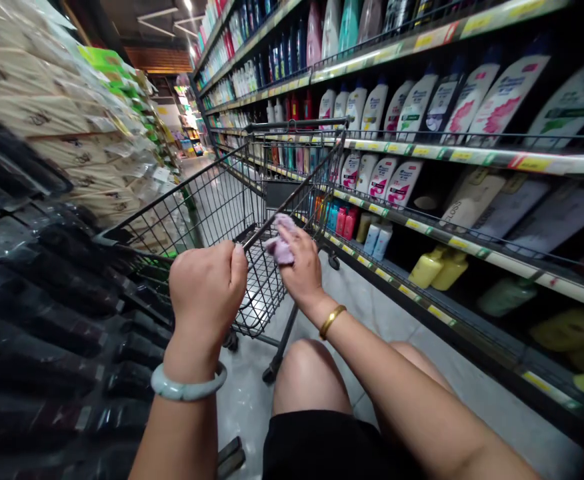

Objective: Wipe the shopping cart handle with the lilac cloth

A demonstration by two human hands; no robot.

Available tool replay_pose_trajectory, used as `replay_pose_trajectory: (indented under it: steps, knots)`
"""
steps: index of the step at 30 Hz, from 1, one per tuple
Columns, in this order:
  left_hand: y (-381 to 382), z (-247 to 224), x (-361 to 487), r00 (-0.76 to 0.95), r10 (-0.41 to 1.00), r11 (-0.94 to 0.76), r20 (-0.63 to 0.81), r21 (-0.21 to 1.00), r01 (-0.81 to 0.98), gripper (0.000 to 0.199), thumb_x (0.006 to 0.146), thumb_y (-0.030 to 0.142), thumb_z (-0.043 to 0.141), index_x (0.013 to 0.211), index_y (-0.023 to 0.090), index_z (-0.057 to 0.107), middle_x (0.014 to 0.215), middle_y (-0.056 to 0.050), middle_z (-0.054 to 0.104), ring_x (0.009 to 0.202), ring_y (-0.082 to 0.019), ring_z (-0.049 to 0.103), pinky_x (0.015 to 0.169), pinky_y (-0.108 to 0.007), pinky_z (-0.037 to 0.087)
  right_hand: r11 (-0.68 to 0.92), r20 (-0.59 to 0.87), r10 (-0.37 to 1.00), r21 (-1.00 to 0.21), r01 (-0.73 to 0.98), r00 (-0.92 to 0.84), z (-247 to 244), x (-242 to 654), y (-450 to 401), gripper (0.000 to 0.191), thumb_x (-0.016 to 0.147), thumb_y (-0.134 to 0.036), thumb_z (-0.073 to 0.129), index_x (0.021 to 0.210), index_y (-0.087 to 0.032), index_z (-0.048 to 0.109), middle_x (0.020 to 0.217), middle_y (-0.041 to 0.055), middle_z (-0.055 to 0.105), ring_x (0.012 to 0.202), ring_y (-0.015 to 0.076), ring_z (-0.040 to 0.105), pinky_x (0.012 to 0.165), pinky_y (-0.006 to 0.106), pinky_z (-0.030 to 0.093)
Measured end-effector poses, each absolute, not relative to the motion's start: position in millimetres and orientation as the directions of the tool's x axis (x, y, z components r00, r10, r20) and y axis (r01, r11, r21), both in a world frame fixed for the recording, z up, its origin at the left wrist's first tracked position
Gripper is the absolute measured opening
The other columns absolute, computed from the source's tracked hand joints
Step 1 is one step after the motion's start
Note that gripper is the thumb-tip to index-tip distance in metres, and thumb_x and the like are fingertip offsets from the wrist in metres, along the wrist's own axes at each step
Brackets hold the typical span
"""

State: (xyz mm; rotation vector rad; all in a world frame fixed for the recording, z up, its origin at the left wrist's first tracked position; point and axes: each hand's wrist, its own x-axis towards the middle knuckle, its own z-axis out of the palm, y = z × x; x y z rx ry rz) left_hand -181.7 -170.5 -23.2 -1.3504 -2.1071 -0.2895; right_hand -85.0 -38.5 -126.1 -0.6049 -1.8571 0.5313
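A black wire shopping cart (259,313) stands in front of my knees, turned at a slant in the aisle. My left hand (208,283) is closed in a fist around the cart's upper rim, with a pale green bangle on its wrist. To the right of it, my right hand (299,263) has a crumpled light purple cloth (283,241) pinched in its fingers. The cloth lies at the same dark rim; whether it presses on the bar is hard to tell. A gold bracelet sits on the right wrist.
Shelves (472,157) of shampoo bottles (422,100) run along the right side. Stacked tissue packs (62,120) rise on the left, above dark wrapped goods (47,333). Grey tiled floor (372,373) lies under the cart, and the aisle stretches away behind it.
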Motion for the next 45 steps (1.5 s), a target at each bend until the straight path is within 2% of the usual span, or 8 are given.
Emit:
replay_pose_trajectory:
  steps: [3, 7, 12, 18, 24, 31, 36, 45]
  knots:
    - [-162.4, -21.4, -177.3, -0.294, 0.756, 0.484, 0.584, -0.197, 0.852, 0.051, 0.106, 0.043, 0.025, 0.077, 0.023, 0.061, 0.075, -0.01, 0.07, 0.069, -0.024, 0.061, 0.065, -0.037, 0.025, 0.561, 0.536, 0.825, -0.815, 0.144, -0.179, -137.9, -89.1, -22.7, 0.06, 0.082, -0.005, 0.057, 0.14, -0.017, 0.064, 0.142, 0.0162, 0.064, 0.133, 0.0244, 0.062, 0.115, 0.042, 0.05]
    - [-152.9, -22.3, -175.7, -0.279, 0.774, 0.476, 0.568, -0.233, 0.848, 0.053, 0.106, 0.044, 0.023, 0.083, 0.022, 0.065, 0.078, -0.011, 0.073, 0.068, -0.024, 0.062, 0.063, -0.037, 0.024, 0.738, 0.715, 0.661, -0.674, 0.025, -0.226, -92.5, -88.7, -38.9, 0.058, 0.089, -0.011, 0.061, 0.145, -0.024, 0.056, 0.148, 0.011, 0.061, 0.141, 0.0201, 0.056, 0.119, 0.038, 0.046]
    - [-142.3, -24.6, -172.9, -0.277, 0.778, 0.481, 0.564, -0.252, 0.839, 0.057, 0.106, 0.046, 0.018, 0.091, 0.021, 0.067, 0.083, -0.012, 0.074, 0.07, -0.024, 0.062, 0.064, -0.037, 0.023, 0.754, 0.716, 0.644, -0.653, 0.066, -0.269, -78.4, -87.2, -37.3, 0.057, 0.09, -0.015, 0.066, 0.145, -0.021, 0.048, 0.15, 0.0127, 0.059, 0.141, 0.0196, 0.055, 0.119, 0.035, 0.044]
    - [-130.9, -21.6, -161.3, -0.28, 0.802, 0.468, 0.527, -0.264, 0.843, 0.061, 0.106, 0.049, 0.016, 0.096, 0.02, 0.068, 0.085, -0.014, 0.074, 0.072, -0.026, 0.063, 0.063, -0.036, 0.022, 0.446, 0.407, 0.876, -0.888, 0.112, -0.261, -129.1, -79.3, -31.1, 0.042, 0.081, -0.009, 0.066, 0.122, -0.016, 0.058, 0.126, 0.0124, 0.067, 0.12, 0.0227, 0.063, 0.107, 0.035, 0.051]
    - [-117.4, -17.8, -140.2, -0.298, 0.812, 0.468, 0.501, -0.255, 0.846, 0.058, 0.106, 0.042, 0.018, 0.102, 0.016, 0.07, 0.09, -0.017, 0.075, 0.077, -0.029, 0.066, 0.064, -0.036, 0.026, 0.6, 0.595, 0.777, -0.799, -0.046, -0.204, -109.4, -63.5, -49.9, 0.046, 0.084, -0.012, 0.062, 0.128, -0.021, 0.055, 0.129, 0.0082, 0.065, 0.123, 0.019, 0.061, 0.11, 0.032, 0.049]
    - [-104.3, -8.8, -110.6, -0.241, 0.864, 0.397, 0.443, -0.302, 0.867, 0.059, 0.105, 0.048, 0.02, 0.101, 0.017, 0.07, 0.089, -0.017, 0.076, 0.08, -0.032, 0.07, 0.062, -0.036, 0.026, 0.273, 0.251, 0.947, -0.958, 0.091, -0.198, -180.1, -31.9, -47.6, 0.039, 0.077, -0.009, 0.062, 0.114, -0.019, 0.061, 0.12, 0.0103, 0.066, 0.116, 0.0245, 0.064, 0.107, 0.04, 0.052]
    - [-95.5, 2.7, -91.3, -0.196, 0.92, 0.309, 0.34, -0.322, 0.895, 0.053, 0.103, 0.053, 0.029, 0.103, 0.02, 0.07, 0.088, -0.015, 0.077, 0.08, -0.034, 0.07, 0.06, -0.037, 0.026, 0.468, 0.456, 0.861, -0.884, -0.002, -0.224, -158.3, 4.7, -62.6, 0.053, 0.077, -0.011, 0.064, 0.126, -0.028, 0.058, 0.129, 0.0055, 0.064, 0.125, 0.0233, 0.06, 0.112, 0.039, 0.05]
    - [-83.3, 3.6, -57.1, -0.088, 0.939, 0.2, 0.332, -0.32, 0.926, 0.052, 0.101, 0.059, 0.034, 0.102, 0.021, 0.069, 0.085, -0.013, 0.076, 0.078, -0.035, 0.071, 0.059, -0.036, 0.029, 0.215, 0.13, 0.959, -0.912, 0.349, -0.251, -207.2, 35.6, -21.3, 0.035, 0.079, -0.015, 0.061, 0.113, -0.022, 0.058, 0.114, 0.0079, 0.067, 0.111, 0.0248, 0.063, 0.097, 0.037, 0.053]
